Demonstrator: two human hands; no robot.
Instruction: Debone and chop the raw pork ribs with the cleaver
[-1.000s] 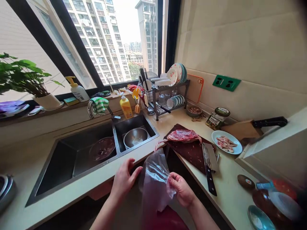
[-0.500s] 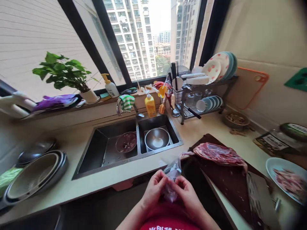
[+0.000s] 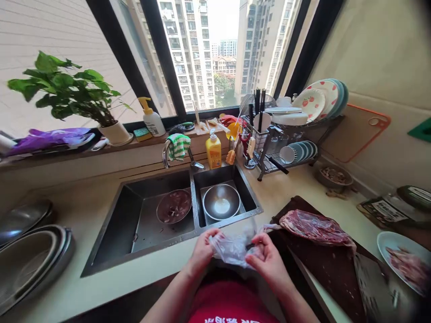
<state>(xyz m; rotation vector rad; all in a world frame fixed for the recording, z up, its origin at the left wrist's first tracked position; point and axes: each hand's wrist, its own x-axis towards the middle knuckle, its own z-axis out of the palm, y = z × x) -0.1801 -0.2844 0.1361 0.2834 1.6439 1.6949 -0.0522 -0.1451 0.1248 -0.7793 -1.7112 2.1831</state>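
Note:
A clear plastic bag [image 3: 232, 249] is stretched between my two hands, just in front of the sink edge. My left hand [image 3: 204, 249] pinches its left side. My right hand [image 3: 266, 256] grips the other side, where the plastic is bunched and partly hidden by the fingers. To the right, a large piece of raw red meat [image 3: 316, 228] lies on a dark cutting board [image 3: 316, 264]. A wide-bladed cleaver [image 3: 377, 285] rests on the board's near right part, blurred.
A double sink [image 3: 141, 242] holds a bowl of reddish water [image 3: 174, 206] and a metal bowl [image 3: 221, 202]. Stacked basins [image 3: 50, 251] stand left. At right are a plate of cut meat [image 3: 404, 260] and a dish rack [image 3: 269, 157]. A potted plant [image 3: 116, 133] sits on the sill.
My hands have moved apart and slightly up, spreading the plastic bag that was bunched between them. The camera view has shifted a little.

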